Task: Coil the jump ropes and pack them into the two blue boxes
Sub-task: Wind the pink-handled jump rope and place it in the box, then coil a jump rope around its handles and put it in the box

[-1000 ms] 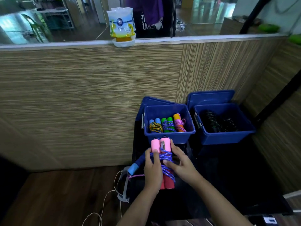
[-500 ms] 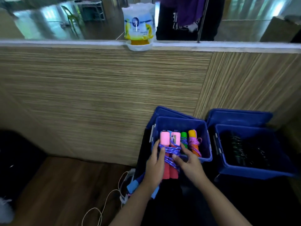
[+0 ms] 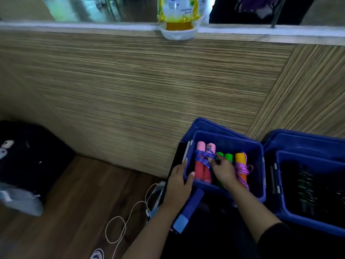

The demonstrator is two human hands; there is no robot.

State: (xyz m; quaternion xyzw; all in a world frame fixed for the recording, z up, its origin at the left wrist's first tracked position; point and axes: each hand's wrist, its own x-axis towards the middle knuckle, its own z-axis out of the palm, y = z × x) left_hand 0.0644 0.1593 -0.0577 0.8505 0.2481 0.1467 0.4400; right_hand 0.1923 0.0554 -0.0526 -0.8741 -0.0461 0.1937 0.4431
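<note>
The left blue box (image 3: pixel 226 142) holds coiled jump ropes lying side by side: a pink-handled rope (image 3: pixel 200 166) wound with blue cord at the left, a green-handled one (image 3: pixel 228 157), and an orange-handled one (image 3: pixel 240 159) wound with purple cord. My left hand (image 3: pixel 178 181) grips the box's front left corner, thumb over the rim. My right hand (image 3: pixel 223 170) is inside the box, its spread fingertips resting on the pink rope's blue cord. The right blue box (image 3: pixel 308 144) holds dark coiled ropes (image 3: pixel 306 187).
A blue jump rope handle (image 3: pixel 188 210) lies on the dark table under my left forearm. A white cable (image 3: pixel 119 227) loops on the wooden floor at the left. A wood-grain partition (image 3: pixel 149 86) stands right behind the boxes, with a yellow refill pouch (image 3: pixel 177 14) on its ledge.
The pink rope bundle went from the table in front of the box into the left box. My left hand let go of it and took the box's corner. The camera tilted down and left.
</note>
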